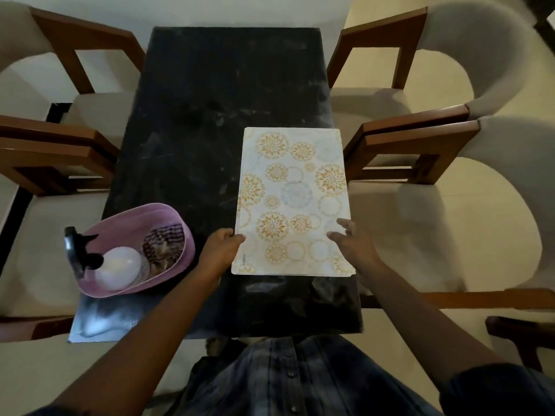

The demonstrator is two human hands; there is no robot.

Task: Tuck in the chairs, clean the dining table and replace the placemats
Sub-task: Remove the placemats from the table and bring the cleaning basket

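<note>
One placemat (292, 199): left hand (220, 250) pinches its edge, right hand (353, 246) touches it straight-fingered.

**Table layout, seen from its near end**

The dining table (210, 115) runs away from the person, with two chairs along its left side (54, 151) and two along its right (420, 151). A stack of placemats (292, 190) lies on the table's near right part. A basket (129, 214) sits at the near left, holding a spray bottle (118, 271) with a cloth (163, 247) to its right. The left hand (220, 250) and right hand (353, 247) flank the stack's near end.
</note>
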